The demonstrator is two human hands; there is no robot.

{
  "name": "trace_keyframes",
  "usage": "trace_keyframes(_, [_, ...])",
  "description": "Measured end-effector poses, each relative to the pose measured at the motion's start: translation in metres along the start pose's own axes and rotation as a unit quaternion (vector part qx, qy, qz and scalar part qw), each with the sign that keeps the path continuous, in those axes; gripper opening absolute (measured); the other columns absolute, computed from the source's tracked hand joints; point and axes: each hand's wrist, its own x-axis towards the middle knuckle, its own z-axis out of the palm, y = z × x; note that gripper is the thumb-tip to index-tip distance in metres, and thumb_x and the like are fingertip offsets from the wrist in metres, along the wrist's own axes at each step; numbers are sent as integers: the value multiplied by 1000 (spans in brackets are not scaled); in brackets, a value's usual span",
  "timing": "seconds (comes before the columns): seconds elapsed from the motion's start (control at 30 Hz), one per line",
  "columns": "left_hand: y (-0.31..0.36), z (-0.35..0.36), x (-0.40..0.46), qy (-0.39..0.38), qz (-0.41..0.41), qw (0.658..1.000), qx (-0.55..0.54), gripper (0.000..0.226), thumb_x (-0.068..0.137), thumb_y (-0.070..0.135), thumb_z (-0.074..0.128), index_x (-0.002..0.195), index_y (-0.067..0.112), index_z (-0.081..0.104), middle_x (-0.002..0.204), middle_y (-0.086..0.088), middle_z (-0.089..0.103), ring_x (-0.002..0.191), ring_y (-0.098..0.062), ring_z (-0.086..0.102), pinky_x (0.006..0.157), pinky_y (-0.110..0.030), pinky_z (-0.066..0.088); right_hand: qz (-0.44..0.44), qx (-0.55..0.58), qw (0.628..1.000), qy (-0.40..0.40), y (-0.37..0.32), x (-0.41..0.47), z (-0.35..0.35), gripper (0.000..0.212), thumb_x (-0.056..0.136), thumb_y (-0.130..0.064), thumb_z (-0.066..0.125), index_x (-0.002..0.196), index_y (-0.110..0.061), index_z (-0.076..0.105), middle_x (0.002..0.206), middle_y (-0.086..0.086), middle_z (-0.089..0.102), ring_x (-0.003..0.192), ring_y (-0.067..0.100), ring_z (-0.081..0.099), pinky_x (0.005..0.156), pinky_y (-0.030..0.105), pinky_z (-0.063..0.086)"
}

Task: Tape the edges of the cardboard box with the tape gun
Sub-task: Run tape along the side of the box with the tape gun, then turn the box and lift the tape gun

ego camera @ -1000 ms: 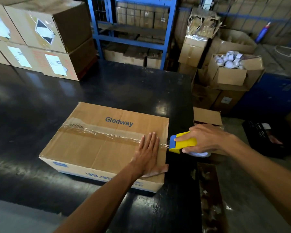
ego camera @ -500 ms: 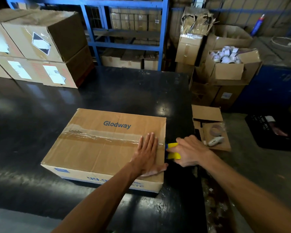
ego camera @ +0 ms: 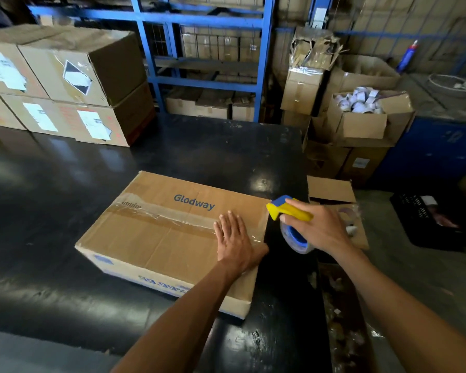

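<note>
A brown cardboard box (ego camera: 156,238) printed "Glodway" lies on the black table (ego camera: 65,189). A strip of clear tape (ego camera: 167,218) runs along its top seam from the left end to the right edge. My left hand (ego camera: 236,244) presses flat on the box top near the right end, fingers spread over the tape. My right hand (ego camera: 319,227) grips the yellow and blue tape gun (ego camera: 287,210), held in the air just past the box's right edge, its tape roll (ego camera: 295,239) hanging below my palm.
Stacked labelled boxes (ego camera: 73,87) stand at the table's back left. Blue shelving (ego camera: 207,57) rises behind. Right of the table are an open box of tape rolls (ego camera: 361,114), a small open carton (ego camera: 334,195) and a black crate (ego camera: 431,222) on the floor.
My right hand dipped the tape gun down beside the box's right edge, then lifted it up and away to the right. My left hand stayed pressed on the box top.
</note>
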Motion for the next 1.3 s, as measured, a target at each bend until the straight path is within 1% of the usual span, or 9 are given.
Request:
trace_keyframes(0.13, [-45, -1, -10, -23, 150, 987, 44, 130, 66, 90, 29, 159, 4, 0, 165, -20, -12, 151, -42, -15, 119, -52, -18, 48, 186, 980, 42, -49, 3, 5, 52, 74, -63, 71, 123, -46, 64, 111, -14, 66, 103, 12, 59, 87, 29, 48])
trace_keyframes(0.27, [-96, -12, -32, -59, 304, 947, 83, 123, 74, 68, 71, 161, 17, 1, 168, -3, -10, 152, -28, -16, 119, -57, -15, 55, 261, 961, 73, -94, -5, 18, 50, 72, -61, 74, 119, -46, 66, 113, -15, 69, 104, 10, 61, 88, 26, 48])
trace_keyframes(0.4, [-118, -7, -53, -56, 337, 934, 106, 112, 77, 69, 66, 160, 34, 0, 167, 12, -10, 151, -30, -18, 113, -63, -15, 40, 274, 960, 45, -119, -19, 26, 52, 68, -63, 75, 118, -48, 66, 118, -15, 69, 109, 9, 60, 98, 33, 48])
trace_keyframes(0.6, [-123, -5, -57, -27, 357, 926, 119, 94, 85, 78, 47, 156, 46, -4, 167, 12, -8, 153, -35, -11, 115, -68, -7, 28, 276, 961, 12, -129, -57, 23, 49, 74, -56, 76, 120, -46, 65, 120, -16, 65, 110, 4, 55, 84, 17, 40])
trace_keyframes(0.93, [-137, -31, -46, -56, 388, 904, 173, 94, 87, 78, 42, 158, 40, -6, 168, 8, -7, 152, -35, -13, 117, -61, -8, 63, 268, 961, 29, -102, -104, 8, 50, 63, -66, 76, 111, -59, 64, 117, -18, 66, 112, 5, 57, 102, 37, 46])
trace_keyframes(1.03, [-128, -37, -65, -71, 348, 932, 69, 85, 92, 70, 44, 160, 31, 11, 169, 0, 7, 154, -30, 2, 122, -59, 6, 57, 266, 962, 24, -110, -116, 10, 51, 64, -66, 75, 113, -59, 63, 115, -17, 67, 110, 4, 58, 102, 38, 46])
trace_keyframes(1.1, [-114, -51, -85, -123, 236, 938, -223, 69, 97, 55, 53, 154, 20, 35, 155, -4, 41, 140, -18, 39, 118, -40, 30, 27, 259, 965, 23, -114, -122, 10, 53, 66, -67, 75, 116, -59, 61, 112, -19, 69, 107, 2, 60, 100, 39, 49])
trace_keyframes(1.17, [-104, -67, -100, -137, 101, 852, -496, 58, 98, 54, 48, 142, 16, 54, 133, -2, 64, 122, -16, 60, 111, -37, 43, -25, 250, 967, 30, -117, -129, 11, 53, 71, -65, 74, 121, -57, 60, 110, -19, 69, 103, 2, 63, 94, 40, 52])
trace_keyframes(1.3, [-116, -95, -108, -165, -47, 643, -746, 66, 100, 61, 36, 132, 8, 56, 128, -18, 66, 120, -32, 63, 108, -45, 45, -158, 161, 968, 114, -122, -142, 16, 57, 77, -66, 66, 131, -52, 54, 98, -3, 61, 86, 13, 61, 72, 33, 54])
